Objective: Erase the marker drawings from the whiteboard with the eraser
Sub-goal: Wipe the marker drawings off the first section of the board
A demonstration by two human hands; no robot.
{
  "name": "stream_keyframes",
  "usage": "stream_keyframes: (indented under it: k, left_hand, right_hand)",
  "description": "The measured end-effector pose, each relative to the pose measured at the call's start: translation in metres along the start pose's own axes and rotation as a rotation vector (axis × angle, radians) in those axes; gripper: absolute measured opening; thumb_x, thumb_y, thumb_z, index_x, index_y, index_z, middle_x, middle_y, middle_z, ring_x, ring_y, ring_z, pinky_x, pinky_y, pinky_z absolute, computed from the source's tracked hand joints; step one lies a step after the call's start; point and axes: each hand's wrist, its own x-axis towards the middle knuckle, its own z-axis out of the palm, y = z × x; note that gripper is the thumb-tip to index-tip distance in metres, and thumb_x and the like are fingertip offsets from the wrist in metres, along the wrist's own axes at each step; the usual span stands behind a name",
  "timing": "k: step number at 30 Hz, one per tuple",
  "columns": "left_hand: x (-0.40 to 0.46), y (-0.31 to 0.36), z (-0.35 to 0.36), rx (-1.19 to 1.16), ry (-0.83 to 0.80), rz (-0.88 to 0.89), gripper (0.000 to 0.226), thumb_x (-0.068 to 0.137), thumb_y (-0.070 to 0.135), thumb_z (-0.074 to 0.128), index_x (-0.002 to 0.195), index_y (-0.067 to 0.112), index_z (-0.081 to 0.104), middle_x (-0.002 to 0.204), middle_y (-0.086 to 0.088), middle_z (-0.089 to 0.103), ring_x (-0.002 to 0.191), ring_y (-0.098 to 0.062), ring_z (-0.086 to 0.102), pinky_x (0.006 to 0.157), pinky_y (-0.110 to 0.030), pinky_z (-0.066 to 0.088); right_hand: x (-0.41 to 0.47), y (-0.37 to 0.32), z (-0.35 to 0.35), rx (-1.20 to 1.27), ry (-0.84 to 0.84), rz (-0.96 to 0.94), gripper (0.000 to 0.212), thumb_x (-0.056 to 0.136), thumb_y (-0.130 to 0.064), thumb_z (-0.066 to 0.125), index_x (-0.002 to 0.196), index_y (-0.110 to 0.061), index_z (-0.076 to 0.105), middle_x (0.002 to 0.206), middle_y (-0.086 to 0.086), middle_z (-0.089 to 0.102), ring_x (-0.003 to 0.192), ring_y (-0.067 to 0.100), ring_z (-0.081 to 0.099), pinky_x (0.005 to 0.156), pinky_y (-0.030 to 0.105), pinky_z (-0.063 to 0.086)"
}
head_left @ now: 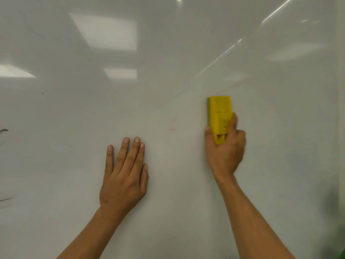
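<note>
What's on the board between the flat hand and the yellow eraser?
Only a faint red smudge on bare whiteboard, seen in the head view.

Blurred green patch [338, 240] at lower right edge

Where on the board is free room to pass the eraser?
Free: the whiteboard above both hands, and the strip between left hand and right hand holding the eraser. Nowhere crowded; the left hand covers one patch.
</note>
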Motion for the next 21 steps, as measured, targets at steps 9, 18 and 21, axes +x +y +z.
stream_keyframes:
  k: [9, 18, 21]
  left_hand:
    - [0.000, -0.003, 0.000, -0.017, 0.035, 0.016, 0.052, 0.100, 0.027, 0.043, 0.145, 0.001, 0.044, 0.154, -0.013, 0.038, 0.145, -0.032, 0.032, 0.115, -0.062, 0.025]
    - [-0.001, 0.001, 0.001, 0.005, 0.000, 0.004, 0.053, 0.100, 0.026, 0.041, 0.147, 0.000, 0.040, 0.156, -0.014, 0.034, 0.147, -0.033, 0.028, 0.117, -0.062, 0.021]
    - [-0.002, 0.000, 0.001, 0.006, 0.005, 0.007, 0.053, 0.099, 0.026, 0.041, 0.146, 0.000, 0.041, 0.156, -0.014, 0.035, 0.147, -0.033, 0.028, 0.117, -0.062, 0.021]
  right_hand:
    - [-0.050, -0.001, 0.002, -0.105, -0.166, -0.762, 0.070, 0.082, -0.048, 0.062, 0.145, -0.021, 0.048, 0.087, 0.009, 0.056, 0.074, 0.031, 0.054, 0.060, 0.038, 0.040]
    - [0.038, -0.010, -0.002, -0.037, -0.042, -0.008, 0.078, 0.088, -0.047, 0.068, 0.154, -0.024, 0.034, 0.108, 0.022, 0.054, 0.103, 0.042, 0.054, 0.084, 0.048, 0.045]
    - [0.005, -0.054, 0.014, -0.041, -0.062, -0.243, 0.075, 0.086, -0.046, 0.069, 0.150, -0.018, 0.041, 0.098, 0.021, 0.056, 0.090, 0.041, 0.057, 0.072, 0.047, 0.047]
